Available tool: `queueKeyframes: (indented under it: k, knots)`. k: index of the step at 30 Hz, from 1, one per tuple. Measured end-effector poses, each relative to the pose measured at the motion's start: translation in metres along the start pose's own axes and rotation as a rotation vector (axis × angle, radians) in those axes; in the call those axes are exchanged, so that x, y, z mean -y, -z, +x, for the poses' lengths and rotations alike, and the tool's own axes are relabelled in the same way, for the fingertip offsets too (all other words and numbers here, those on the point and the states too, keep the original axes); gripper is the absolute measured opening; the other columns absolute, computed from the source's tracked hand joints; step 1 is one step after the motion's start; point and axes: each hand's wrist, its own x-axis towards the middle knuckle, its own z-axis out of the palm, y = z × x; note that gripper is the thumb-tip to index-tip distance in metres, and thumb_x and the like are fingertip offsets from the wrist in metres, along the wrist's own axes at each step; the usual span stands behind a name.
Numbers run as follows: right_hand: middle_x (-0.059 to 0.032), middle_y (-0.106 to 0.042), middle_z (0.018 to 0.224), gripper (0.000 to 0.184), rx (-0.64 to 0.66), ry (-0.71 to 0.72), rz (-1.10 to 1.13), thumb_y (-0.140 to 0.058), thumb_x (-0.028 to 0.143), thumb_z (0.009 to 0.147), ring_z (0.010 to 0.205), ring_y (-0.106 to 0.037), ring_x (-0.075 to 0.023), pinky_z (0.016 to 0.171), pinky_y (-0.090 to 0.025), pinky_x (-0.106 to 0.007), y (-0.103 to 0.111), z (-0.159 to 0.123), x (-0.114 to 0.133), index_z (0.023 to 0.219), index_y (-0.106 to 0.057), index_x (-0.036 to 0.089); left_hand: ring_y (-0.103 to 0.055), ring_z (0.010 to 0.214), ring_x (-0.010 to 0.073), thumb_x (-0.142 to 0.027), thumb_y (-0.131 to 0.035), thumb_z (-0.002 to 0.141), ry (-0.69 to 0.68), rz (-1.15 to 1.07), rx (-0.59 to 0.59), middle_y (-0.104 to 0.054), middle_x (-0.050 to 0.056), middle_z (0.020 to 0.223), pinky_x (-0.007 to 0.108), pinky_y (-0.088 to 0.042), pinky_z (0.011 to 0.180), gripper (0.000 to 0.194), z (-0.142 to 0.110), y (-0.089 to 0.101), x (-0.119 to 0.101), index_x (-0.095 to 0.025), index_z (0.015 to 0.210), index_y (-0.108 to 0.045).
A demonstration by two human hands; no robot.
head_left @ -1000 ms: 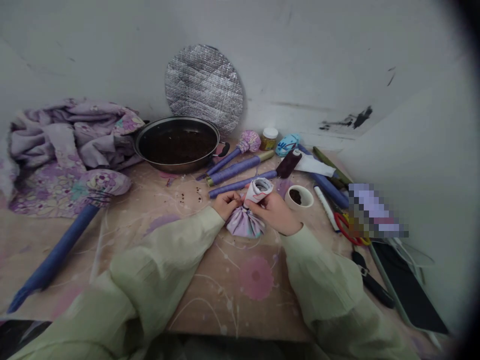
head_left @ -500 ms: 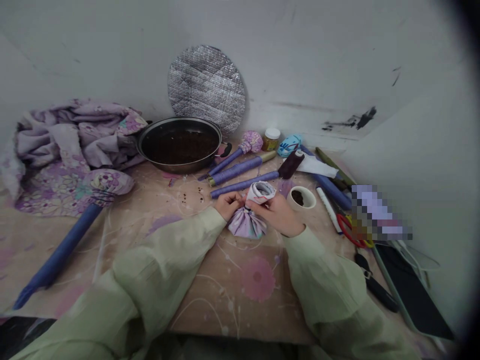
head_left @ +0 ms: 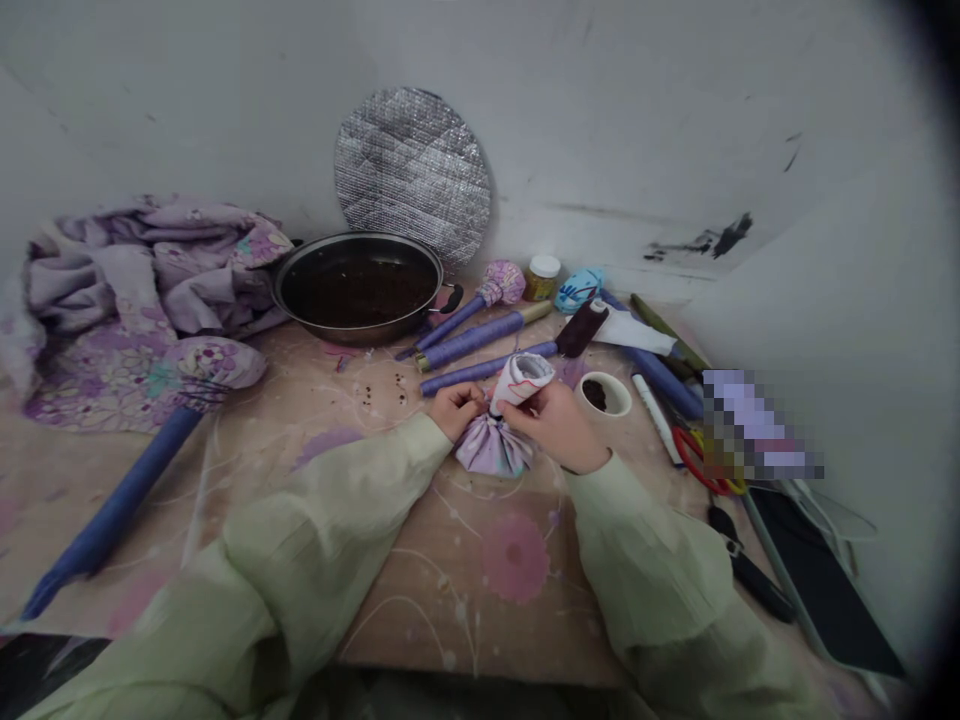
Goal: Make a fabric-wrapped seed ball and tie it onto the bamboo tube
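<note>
Work at the neck of the gathered lilac cloth bundle (head_left: 493,452), near the middle of the worktop (head_left: 409,600), between left hand (head_left: 456,408) and right hand (head_left: 561,425); judging by the dark band (head_left: 493,416) there, a matter of binding or tightening the gather. Right hand clamped on the pale rolled tube (head_left: 516,386) above the neck, thumb across its front: a sound anchor, best firm enough to stop any spin but not so hard as to crush the open upper end. Left hand with fingertips drawn together in a pinch just beside the neck; any thread in that pinch too fine to tell. Pull snugly and evenly, close to the band, to avoid a slip up the tube or down onto the pleats. Spread the pleats evenly all round before any firm tug; with a bunched side, likely a loose, lopsided neck. Turn the tube in small steps rather than reaching around it. Mind the white cup (head_left: 616,396) of dark contents just beyond the right hand, easily knocked. Allow slack toward the dark thread spool (head_left: 581,329) if joined to it, a link impossible to make out here.
</note>
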Motion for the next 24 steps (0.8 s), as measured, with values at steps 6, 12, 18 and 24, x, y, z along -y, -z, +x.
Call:
queueKeyframes:
  k: [6,12,18,24]
  knots:
    - [-0.0043,-0.065,0.079,0.011,0.017,-0.029,0.062,-0.059,0.025,0.074,0.085,-0.063,-0.0217,0.077,-0.052,-0.037,-0.0017,0.0006,0.0015,0.084,-0.058,0.021,-0.034,0.046,0.0062,-0.025,-0.058,0.054,0.002,0.003,-0.007,-0.040,-0.007,0.042,0.020,-0.031,0.050,0.020,-0.0001,-0.0015,-0.0011,-0.016,0.044,-0.044]
    - [-0.0048,-0.065,0.087,0.012,0.061,0.025,0.086,-0.054,0.020,0.075,0.082,-0.063,-0.0189,0.078,-0.050,-0.034,0.0004,0.0000,0.0072,0.086,-0.057,0.020,-0.034,0.046,0.0060,-0.022,-0.058,0.056,-0.004,0.004,-0.003,-0.038,-0.007,0.042,0.020,-0.031,0.051,0.021,0.0001,-0.0015,-0.0021,-0.016,0.043,-0.042]
    - [-0.0051,-0.065,0.085,0.013,0.076,-0.028,0.060,-0.056,0.022,0.075,0.079,-0.061,-0.0190,0.074,-0.051,-0.035,-0.0006,0.0000,0.0014,0.087,-0.057,0.020,-0.034,0.046,0.0062,-0.023,-0.058,0.057,-0.001,-0.001,-0.005,-0.039,-0.007,0.043,0.020,-0.032,0.051,0.020,0.0003,-0.0016,0.0018,-0.016,0.045,-0.043]
    - [-0.0070,-0.064,0.085,0.017,0.073,-0.018,0.026,-0.055,0.020,0.073,0.078,-0.061,-0.0194,0.073,-0.050,-0.034,-0.0012,-0.0007,0.0039,0.089,-0.058,0.017,-0.034,0.047,0.0067,-0.024,-0.058,0.057,-0.013,0.002,-0.006,-0.038,-0.007,0.043,0.021,-0.031,0.051,0.021,-0.0001,-0.0019,0.0007,-0.016,0.045,-0.042]
